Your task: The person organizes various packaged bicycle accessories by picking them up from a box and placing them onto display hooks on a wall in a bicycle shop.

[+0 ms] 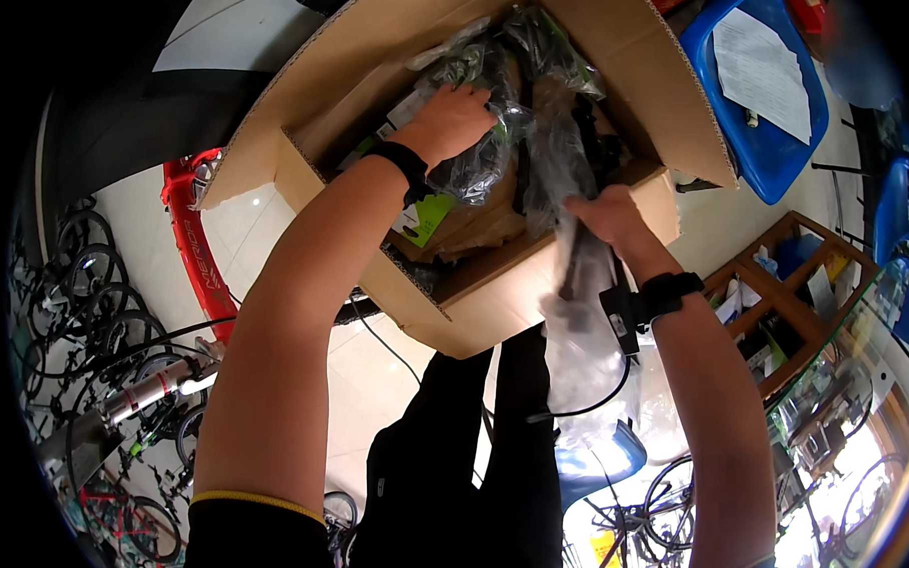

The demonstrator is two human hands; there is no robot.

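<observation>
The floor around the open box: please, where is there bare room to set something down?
Tiled floor shows bare between the red frame and the box, and between the left forearm and black trousers, though a cable crosses there. Crowded: the box, with plastic-wrapped parts and the left hand; the far left, with bicycles.

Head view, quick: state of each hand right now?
Left hand: fingers curled on crumpled clear plastic inside the cardboard box; whether it grips cannot be told.
Right hand: closed on a long clear plastic bag at the box's near edge.
</observation>
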